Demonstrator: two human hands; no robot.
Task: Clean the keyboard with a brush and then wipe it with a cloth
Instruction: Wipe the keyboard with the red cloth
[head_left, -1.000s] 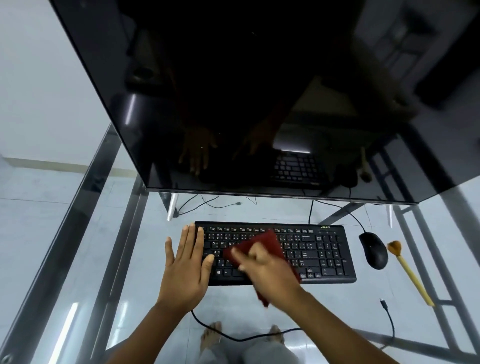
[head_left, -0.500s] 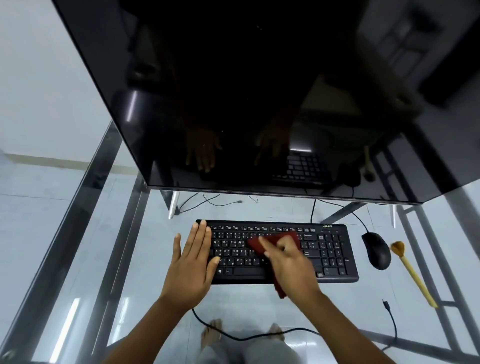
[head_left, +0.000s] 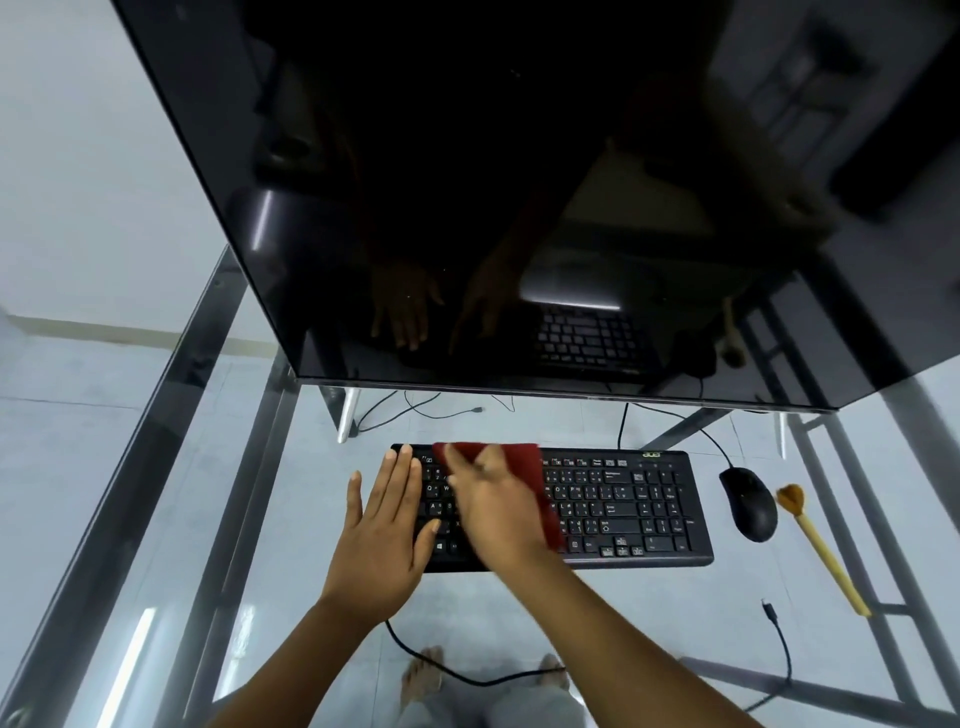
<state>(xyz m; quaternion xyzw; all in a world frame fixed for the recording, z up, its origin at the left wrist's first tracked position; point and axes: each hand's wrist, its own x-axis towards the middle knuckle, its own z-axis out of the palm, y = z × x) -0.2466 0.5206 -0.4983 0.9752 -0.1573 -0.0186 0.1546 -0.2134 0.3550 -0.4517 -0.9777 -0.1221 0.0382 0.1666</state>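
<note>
Pressing the left hand (head_left: 384, 530) flat on the left end of the black keyboard (head_left: 623, 504), lower centre of the frame, fingers straight and together. Covering a red cloth (head_left: 519, 460) on the upper-left keys with the right hand (head_left: 498, 514); too blurred for telling whether gripping or only pressing. Touching neither the black mouse (head_left: 748, 504) nor the yellow-handled brush (head_left: 821, 551) lying beyond it at right on the glass table (head_left: 291, 545).

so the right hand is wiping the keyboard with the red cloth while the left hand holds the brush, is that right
Not quite. The head view shows the left hand holding nothing, flat on the left end of the keyboard; the brush lies on the desk right of the mouse. The right hand does wipe with the red cloth.
</note>
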